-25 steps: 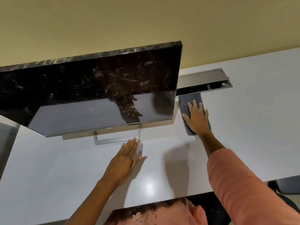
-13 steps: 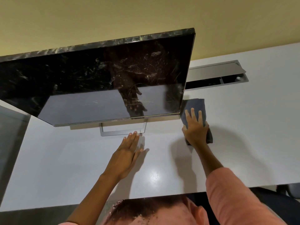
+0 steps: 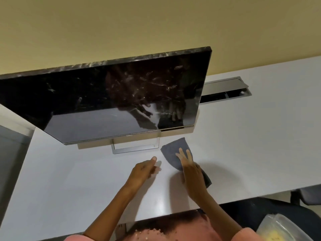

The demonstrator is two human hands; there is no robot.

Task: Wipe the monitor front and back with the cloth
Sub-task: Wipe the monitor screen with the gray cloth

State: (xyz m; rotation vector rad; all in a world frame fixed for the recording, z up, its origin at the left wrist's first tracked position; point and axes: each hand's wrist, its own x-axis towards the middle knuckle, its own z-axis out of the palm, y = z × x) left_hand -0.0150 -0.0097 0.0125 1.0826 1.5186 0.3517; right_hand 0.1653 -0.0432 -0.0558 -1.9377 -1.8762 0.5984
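A black monitor (image 3: 104, 101) stands on a silver frame stand (image 3: 135, 150) on the white desk (image 3: 69, 180). Its dark screen is smeared and dusty, and it faces me. A grey cloth (image 3: 173, 148) lies on the desk just right of the stand's foot. My right hand (image 3: 191, 169) lies on top of the cloth with its fingers stretched out, pressing it down. My left hand (image 3: 142, 171) is blurred just left of the cloth, fingers loosely curled, holding nothing. The back of the monitor is hidden.
An open metal cable hatch (image 3: 225, 89) is set into the desk behind the monitor's right edge. A yellow wall rises behind the desk. A dark chair (image 3: 309, 195) and a clear plastic container (image 3: 281, 228) sit at the lower right, off the desk.
My right hand has dragged the cloth from beside the monitor's right edge toward me and left, in front of the stand. My left hand has lifted off the desk and curled.
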